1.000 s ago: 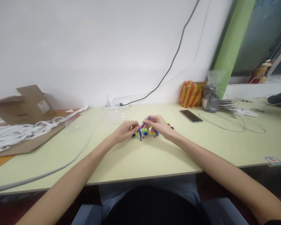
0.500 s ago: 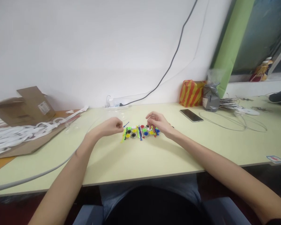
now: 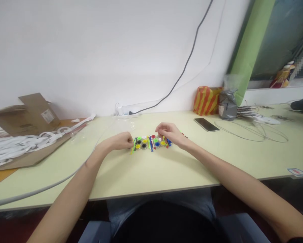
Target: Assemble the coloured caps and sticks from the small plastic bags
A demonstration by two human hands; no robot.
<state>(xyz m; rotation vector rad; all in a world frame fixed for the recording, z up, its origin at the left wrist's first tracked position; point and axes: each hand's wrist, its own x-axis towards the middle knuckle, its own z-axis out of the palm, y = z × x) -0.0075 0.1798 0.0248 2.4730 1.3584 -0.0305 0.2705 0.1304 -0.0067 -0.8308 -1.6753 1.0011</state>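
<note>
Small round discs [image 3: 144, 146] with coloured centres and clear rims lie in rows on the table; black, yellow, green, blue, red and white ones show. Thin plastic sticks [image 3: 150, 143] in blue, white and green lie between two groups of discs. At the left end, yellow, green and dark blue sticks [image 3: 133, 145] touch or nearly touch my left hand [image 3: 122, 140], whose fingers are pinched together; what they hold is hidden. My right hand [image 3: 169, 132] hovers over the right-hand discs, fingers loosely curled and apart, nothing visible in them. More coloured sticks [image 3: 169, 143] lie beneath it.
A phone [image 3: 206, 124] lies to the right, near a striped bag [image 3: 205, 100] and a grey bag [image 3: 228, 106]. Left are a cardboard box [image 3: 32, 114] and white strips [image 3: 35, 145]. A grey cable [image 3: 50, 185] crosses the left side. A power strip [image 3: 127, 114] sits by the wall.
My left hand has come down and slightly nearer to me, beside the left-end sticks. The blue stick that stuck out at its fingertips no longer stands apart. My right hand has barely moved.
</note>
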